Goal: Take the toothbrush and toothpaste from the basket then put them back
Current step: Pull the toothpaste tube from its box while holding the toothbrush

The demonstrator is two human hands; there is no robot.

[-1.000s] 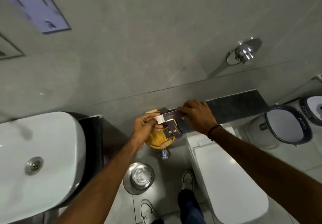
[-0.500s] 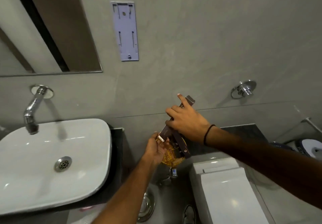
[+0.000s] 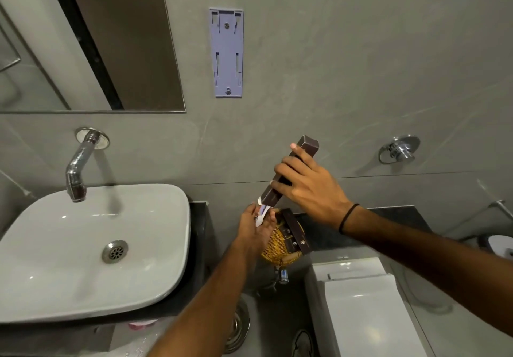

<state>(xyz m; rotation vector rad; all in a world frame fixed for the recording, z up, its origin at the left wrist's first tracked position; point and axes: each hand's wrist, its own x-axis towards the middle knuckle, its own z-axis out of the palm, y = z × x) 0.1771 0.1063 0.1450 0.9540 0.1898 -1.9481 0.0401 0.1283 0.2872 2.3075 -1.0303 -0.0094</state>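
My right hand [image 3: 308,187] grips a long dark brown box [image 3: 304,151] and tilts it, open end down. A white item [image 3: 261,216], too small to tell whether toothbrush or toothpaste, sticks out of that lower end into my left hand [image 3: 256,227], whose fingers are cupped around it. Just below and to the right sits a round woven yellow basket [image 3: 274,249] on the dark ledge [image 3: 388,216]. Other dark brown boxes [image 3: 295,234] lie in the basket. My left hand hides part of the basket's left side.
A white washbasin [image 3: 83,245] with a chrome tap [image 3: 79,162] fills the left. A white toilet cistern and lid [image 3: 361,301] stand lower right. A mirror [image 3: 83,37], a pale wall bracket [image 3: 227,51] and a chrome wall valve [image 3: 399,149] are on the grey wall. A steel bin [image 3: 238,326] sits on the floor.
The view has tilted up towards the wall. My right hand has lifted the brown box off the basket and tipped it upright. The white item has slid out into my left hand.
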